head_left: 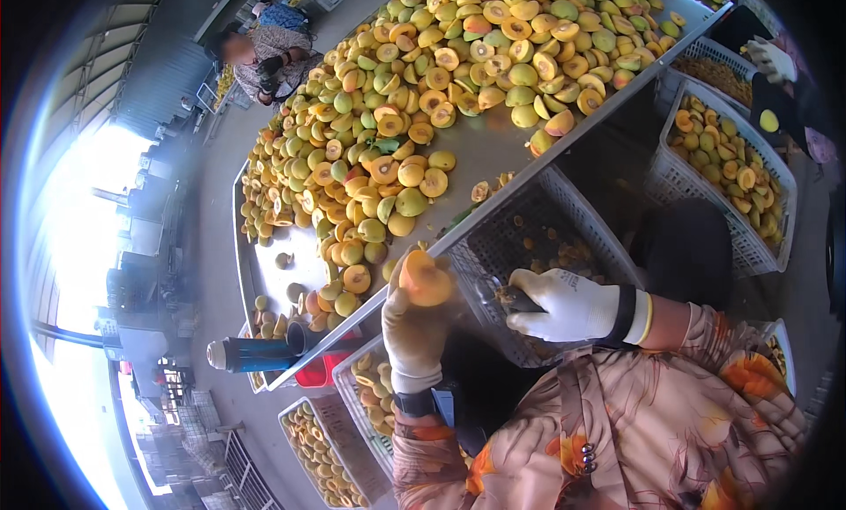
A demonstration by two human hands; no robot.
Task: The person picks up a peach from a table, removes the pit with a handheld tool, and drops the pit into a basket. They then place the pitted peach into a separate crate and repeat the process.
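Observation:
My left hand (416, 331), in a white knit glove, holds up a halved yellow-orange fruit (425, 280), likely a peach or apricot, at the table's near edge. In my right hand (562, 306), also gloved, is a dark-handled tool (522, 300) whose tip is hidden by brown, pulpy residue. Below that hand stands a plastic crate (581, 212) with brown scraps inside. A large heap of halved fruit (396, 113) covers much of the metal table (476, 140) in front of me; some halves show a pit or a brown hollow.
Crates of fruit halves stand at the right (727, 173) and lower left (324, 457). A blue bottle (258, 354) lies by the table's left corner. One person (277, 54) is beyond the table; another person's gloved hand (772, 59) is at the upper right.

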